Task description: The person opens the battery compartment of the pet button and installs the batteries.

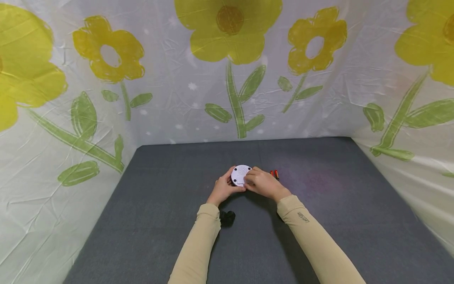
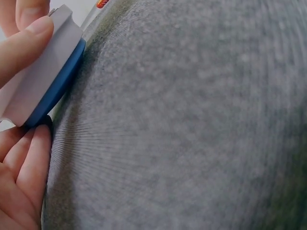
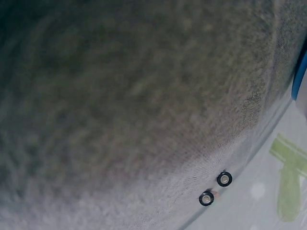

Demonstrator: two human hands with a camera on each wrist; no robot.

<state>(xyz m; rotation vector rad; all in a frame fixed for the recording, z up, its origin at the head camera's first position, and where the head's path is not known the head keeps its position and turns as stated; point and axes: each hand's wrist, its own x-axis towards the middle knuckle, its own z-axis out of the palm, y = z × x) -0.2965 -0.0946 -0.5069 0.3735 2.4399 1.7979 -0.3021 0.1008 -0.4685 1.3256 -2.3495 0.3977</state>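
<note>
A round white device is held over the dark table, its underside facing up. Small holes dot the middle, with little black feet near the rim and a panel outline at the lower edge. Seen edge-on in the left wrist view, the device has a blue far side. My left hand grips its left side, thumb on the near edge and fingers beneath. Bent over its right side, my right hand has its curled fingers at the panel; the fingertips' exact hold is partly hidden. The right wrist view shows only a sliver of the device.
Two red-and-black batteries lie on the dark grey table, just beyond my right hand. Their ends show in the right wrist view as batteries. A flower-printed white curtain stands around the table's back and sides.
</note>
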